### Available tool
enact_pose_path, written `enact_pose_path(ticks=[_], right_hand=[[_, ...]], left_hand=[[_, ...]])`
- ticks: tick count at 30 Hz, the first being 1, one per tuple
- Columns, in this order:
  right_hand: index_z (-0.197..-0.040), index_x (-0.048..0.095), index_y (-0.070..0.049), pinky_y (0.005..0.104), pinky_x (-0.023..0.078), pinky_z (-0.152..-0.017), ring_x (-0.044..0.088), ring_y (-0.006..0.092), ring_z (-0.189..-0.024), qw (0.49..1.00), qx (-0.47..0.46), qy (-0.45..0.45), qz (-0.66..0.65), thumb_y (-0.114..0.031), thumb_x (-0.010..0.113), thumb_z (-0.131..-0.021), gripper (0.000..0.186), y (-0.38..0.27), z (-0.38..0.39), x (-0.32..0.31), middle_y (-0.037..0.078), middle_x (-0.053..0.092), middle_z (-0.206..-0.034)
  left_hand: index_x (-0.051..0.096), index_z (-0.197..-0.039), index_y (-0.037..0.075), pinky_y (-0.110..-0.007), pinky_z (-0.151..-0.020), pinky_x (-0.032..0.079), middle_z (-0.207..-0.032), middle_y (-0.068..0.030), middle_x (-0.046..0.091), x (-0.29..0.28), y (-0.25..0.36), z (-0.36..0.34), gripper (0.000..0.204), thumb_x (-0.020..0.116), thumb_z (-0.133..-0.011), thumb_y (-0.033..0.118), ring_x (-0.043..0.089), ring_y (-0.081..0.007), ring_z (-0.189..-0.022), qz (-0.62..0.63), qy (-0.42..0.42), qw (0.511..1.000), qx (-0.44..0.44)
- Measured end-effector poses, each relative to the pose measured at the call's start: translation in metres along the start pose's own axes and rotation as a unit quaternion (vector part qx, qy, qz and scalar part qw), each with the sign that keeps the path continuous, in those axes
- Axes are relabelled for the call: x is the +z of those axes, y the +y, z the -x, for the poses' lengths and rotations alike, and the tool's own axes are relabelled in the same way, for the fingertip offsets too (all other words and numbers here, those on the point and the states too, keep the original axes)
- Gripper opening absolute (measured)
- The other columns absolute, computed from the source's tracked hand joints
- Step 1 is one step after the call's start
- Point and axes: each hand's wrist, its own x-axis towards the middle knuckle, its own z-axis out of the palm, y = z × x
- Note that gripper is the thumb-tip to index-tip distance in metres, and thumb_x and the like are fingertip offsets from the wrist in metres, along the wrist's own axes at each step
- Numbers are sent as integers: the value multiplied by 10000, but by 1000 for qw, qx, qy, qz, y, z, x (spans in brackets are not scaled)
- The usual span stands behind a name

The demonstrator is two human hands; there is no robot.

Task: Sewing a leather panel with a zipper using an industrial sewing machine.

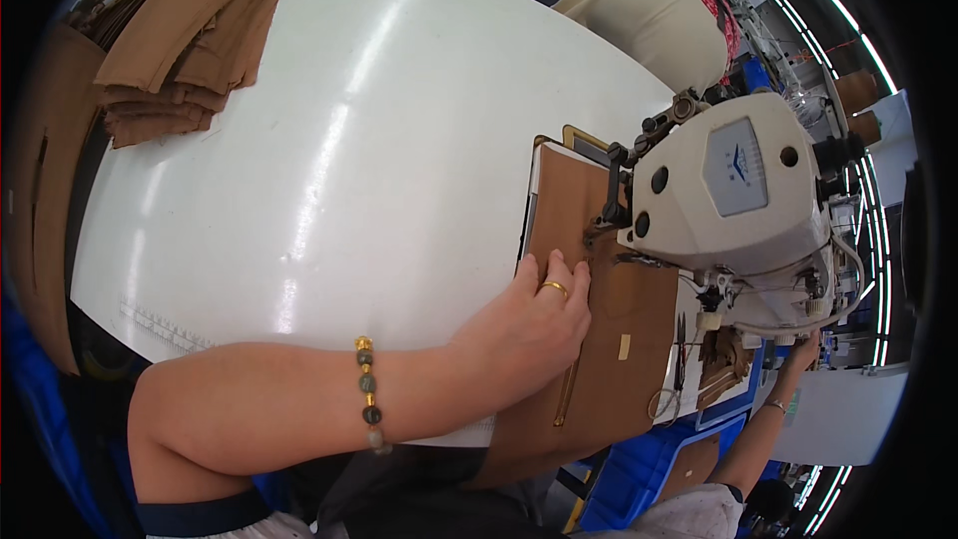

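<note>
A brown fabric piece (639, 309) lies under the head of a white sewing machine (689, 190) and drapes over the table's near edge. My left hand (544, 314) rests on it, fingers lying forward just left of the needle area, with nothing held between them. A small cream patch (625, 346) sits on the cloth, right of a narrow gold-brown strip (565, 394). Beyond the cloth, my right hand (801, 349) reaches up at the machine's right underside. Its fingers are mostly hidden there, so what they touch cannot be made out.
Brown fabric pieces (200, 30) are stacked at the far left of the white table (399, 140). Dark scissors (681, 349) lie right of the cloth, near small brown pieces (723, 364). A blue bin (629, 479) stands below. Another person (649, 20) bends beyond the table.
</note>
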Motion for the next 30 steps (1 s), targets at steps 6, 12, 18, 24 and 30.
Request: enact_pose_path(ticks=[6, 12, 18, 24, 30], right_hand=[[-1416, 531, 34, 380, 525, -937, 627, 252, -1159, 930, 250, 34, -269, -501, 537, -1027, 662, -68, -20, 13, 148, 637, -1299], [-1361, 583, 22, 373, 545, -889, 671, 249, -1028, 994, 83, -67, 6, -474, 532, -1026, 601, -55, -74, -18, 146, 676, -1166], [-1368, 562, 41, 386, 534, -926, 656, 263, -1044, 965, 174, -23, -194, -360, 497, -1035, 526, -49, -25, -5, 158, 649, -1220], [-1396, 548, 6, 399, 517, -985, 621, 268, -1143, 946, 195, 62, -252, -360, 456, -1052, 511, -65, 13, 17, 138, 607, -1321], [-1421, 531, -18, 401, 520, -977, 621, 259, -1158, 909, 231, 65, -342, -353, 507, -1049, 502, -76, 29, 31, 106, 613, -1340]], left_hand=[[615, -1275, -63, -485, -1029, 503, -1421, -251, 544, 2, 3, -4, 429, 555, -913, 159, 561, -400, -1277, -1, -23, 1000, 0], [596, -1278, -68, -485, -1039, 496, -1423, -250, 545, 6, -6, 8, 427, 545, -919, 157, 559, -394, -1284, 29, 23, 999, -6], [597, -1271, -65, -474, -1040, 494, -1419, -249, 551, 4, -3, 3, 420, 541, -920, 158, 559, -392, -1285, 37, 16, 999, -10], [604, -1263, -63, -477, -1040, 489, -1412, -256, 556, 6, -1, 1, 416, 540, -921, 166, 562, -392, -1282, 37, 24, 999, -10], [613, -1255, -60, -476, -1033, 491, -1403, -262, 564, 10, -1, 3, 407, 539, -922, 162, 574, -397, -1268, 36, 34, 999, -13]])
